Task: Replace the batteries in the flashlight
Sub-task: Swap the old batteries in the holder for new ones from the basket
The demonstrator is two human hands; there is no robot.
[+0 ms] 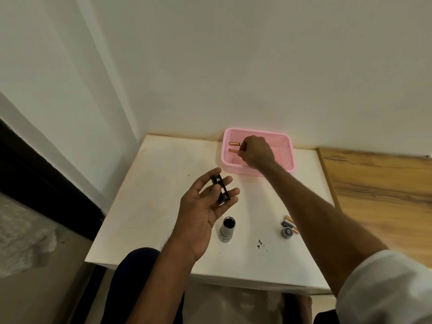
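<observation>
My left hand (205, 206) is palm up over the white table and holds a black battery holder (220, 188) between thumb and fingers. Its slots look empty. The silver flashlight body (227, 229) stands upright on the table with its open end up. The tail cap (286, 231) lies to the right, next to a few used batteries (289, 221). My right hand (256, 152) reaches into the pink basket (287, 157) and pinches one of two copper-coloured batteries: battery (233, 151) at my fingertips, battery (234, 144) just behind it.
The white table (152, 183) sits in a corner against pale walls. A wooden surface (378, 183) adjoins it on the right. Small dark marks (260, 244) are on the tabletop near the front. My knee in dark fabric (138, 265) is below the table's front edge.
</observation>
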